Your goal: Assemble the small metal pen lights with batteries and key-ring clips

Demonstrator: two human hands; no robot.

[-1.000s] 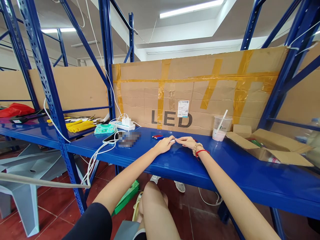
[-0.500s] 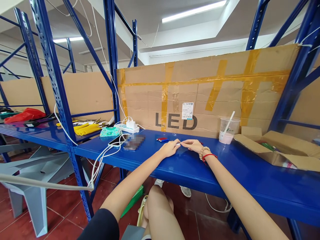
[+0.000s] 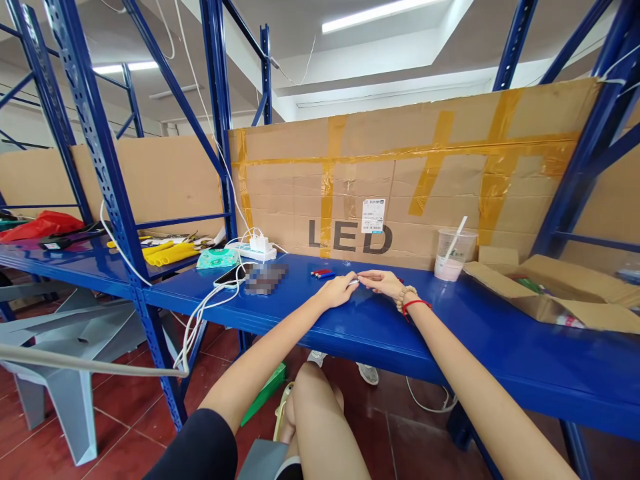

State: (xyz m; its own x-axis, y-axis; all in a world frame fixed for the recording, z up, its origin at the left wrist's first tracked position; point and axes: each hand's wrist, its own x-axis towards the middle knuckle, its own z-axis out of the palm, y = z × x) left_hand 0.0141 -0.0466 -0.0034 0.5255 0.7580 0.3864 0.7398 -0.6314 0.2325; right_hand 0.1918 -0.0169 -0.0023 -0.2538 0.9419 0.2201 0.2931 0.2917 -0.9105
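Above the blue tabletop (image 3: 295,303), my left hand (image 3: 336,291) is closed around a small, slim white piece (image 3: 354,282), and only a short part of it shows between the fingers. The fingertips of my right hand (image 3: 383,283) are pinched together at the end of that piece. Whether they grip it or something smaller is too fine to see. Just behind the left hand lie several red and blue pens (image 3: 323,274). A bit of red peeks out behind the right hand, mostly hidden by it.
A plastic cup with a straw (image 3: 453,257) and an open cardboard box (image 3: 543,300) stand to the right. Leftward are a blurred flat object (image 3: 266,279), white cables (image 3: 200,313), a power strip (image 3: 257,250) and a green packet (image 3: 217,258). A cardboard panel (image 3: 300,193) backs the table.
The view has shifted slightly, so everything sits a little higher and further left. Both hands stay together at the white piece, with only small finger movement.
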